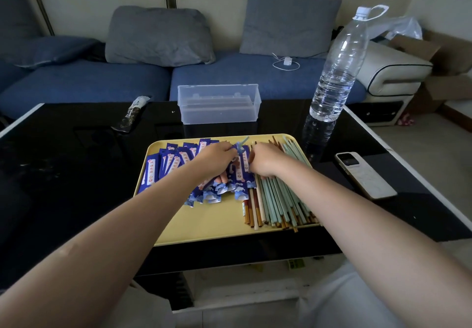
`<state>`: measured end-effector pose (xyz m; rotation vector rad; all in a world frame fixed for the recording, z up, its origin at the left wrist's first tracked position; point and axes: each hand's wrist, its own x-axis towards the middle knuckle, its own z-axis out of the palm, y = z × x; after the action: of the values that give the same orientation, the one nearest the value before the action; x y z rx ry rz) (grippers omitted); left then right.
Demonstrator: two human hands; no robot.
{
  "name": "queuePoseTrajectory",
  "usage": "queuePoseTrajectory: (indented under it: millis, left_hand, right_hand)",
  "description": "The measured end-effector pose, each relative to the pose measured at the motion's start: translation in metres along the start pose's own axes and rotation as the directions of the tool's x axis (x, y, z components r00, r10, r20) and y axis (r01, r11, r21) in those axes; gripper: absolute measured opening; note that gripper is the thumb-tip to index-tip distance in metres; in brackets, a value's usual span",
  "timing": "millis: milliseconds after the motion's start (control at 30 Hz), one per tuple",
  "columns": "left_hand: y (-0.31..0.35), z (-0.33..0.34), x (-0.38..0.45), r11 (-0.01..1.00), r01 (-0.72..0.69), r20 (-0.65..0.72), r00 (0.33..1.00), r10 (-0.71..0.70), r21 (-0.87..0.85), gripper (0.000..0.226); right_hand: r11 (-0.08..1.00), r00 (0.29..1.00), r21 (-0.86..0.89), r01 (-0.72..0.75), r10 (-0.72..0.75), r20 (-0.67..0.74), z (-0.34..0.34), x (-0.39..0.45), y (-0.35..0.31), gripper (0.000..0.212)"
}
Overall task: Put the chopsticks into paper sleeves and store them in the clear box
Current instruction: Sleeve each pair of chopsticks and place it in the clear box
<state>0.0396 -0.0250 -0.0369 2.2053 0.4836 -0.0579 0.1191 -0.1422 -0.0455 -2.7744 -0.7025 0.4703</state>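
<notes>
A yellow tray (212, 223) lies on the black table. Blue paper sleeves (166, 164) are heaped on its left half, and several green and brown chopsticks (278, 202) lie on its right half. My left hand (217, 157) pinches the top of one blue sleeve (241, 174) lying between the two piles. My right hand (265, 160) grips the same sleeve from the right, over the chopsticks. A pale green chopstick tip (242, 141) sticks up from the sleeve between my hands. The clear box (218, 105) stands open behind the tray, with nothing visible inside.
A large water bottle (337, 69) stands at the back right of the table. A white phone (365, 174) lies right of the tray. A dark wrapper (131, 115) lies at the back left. A blue sofa with grey cushions is behind the table.
</notes>
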Motion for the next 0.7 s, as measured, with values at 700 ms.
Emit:
queuePoseTrajectory:
  millis: [700]
  left_hand:
    - [-0.017,-0.003,0.006,0.999,0.020,-0.005,1.000,-0.019,0.046,0.026]
  right_hand:
    - [0.994,0.997,0.091,0.053,-0.048,-0.057,0.006,-0.001,-0.011,0.028]
